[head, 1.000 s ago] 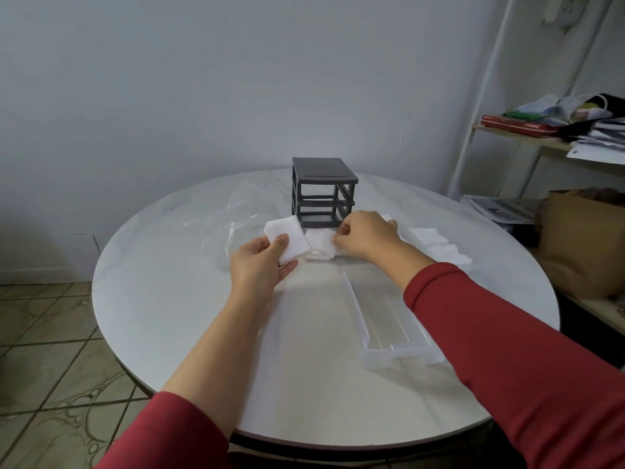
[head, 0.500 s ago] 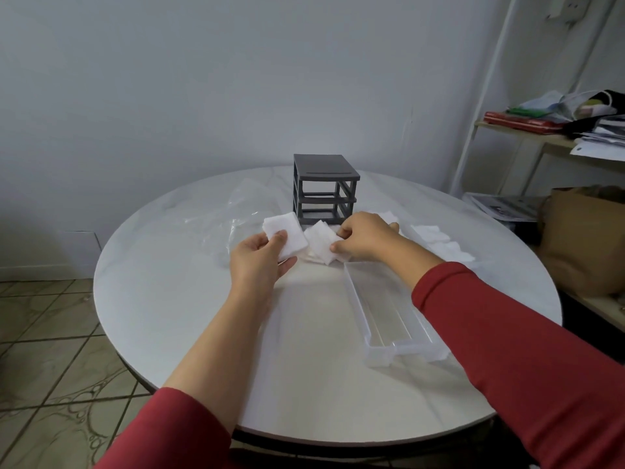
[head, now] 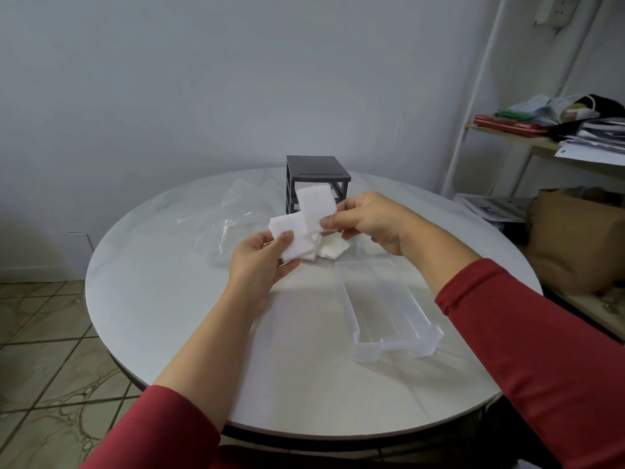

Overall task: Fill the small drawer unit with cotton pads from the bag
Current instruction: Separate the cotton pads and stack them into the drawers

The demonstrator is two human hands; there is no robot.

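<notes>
Right hand (head: 368,221) was found clamped by thumb and forefinger on one edge of a single cotton pad (head: 316,206), which was held upright above the table (head: 162,299), toward 12 o'clock from its centre. A small stack of pads (head: 285,225) was gripped in the left hand (head: 260,262), thumb on top, at 8 o'clock from the right hand and just beside it. The single pad overlapped the stack's far corner; contact between the two could not be confirmed.

The clear drawer (head: 389,309) was located on the table at 5 o'clock from both hands, apart from them, with nothing seen inside. Its long axis was laid roughly from 12 to 6 o'clock, turned slightly toward 5, with the handled front toward the person. The right hand was judged the nearer; a short descent toward 5 o'clock would be required for either load.

Loose pads (head: 333,250) were observed on the table beneath the hands. The drawer unit (head: 318,167) was placed at 12 o'clock and the bag (head: 236,204) at 10 o'clock.

The unit's lower tiers were partly hidden by the raised pad. The pads in the stack could not be counted. The bag's contents could not be made out through the crumpled film. The table surface at 2 o'clock was screened by the right forearm.
</notes>
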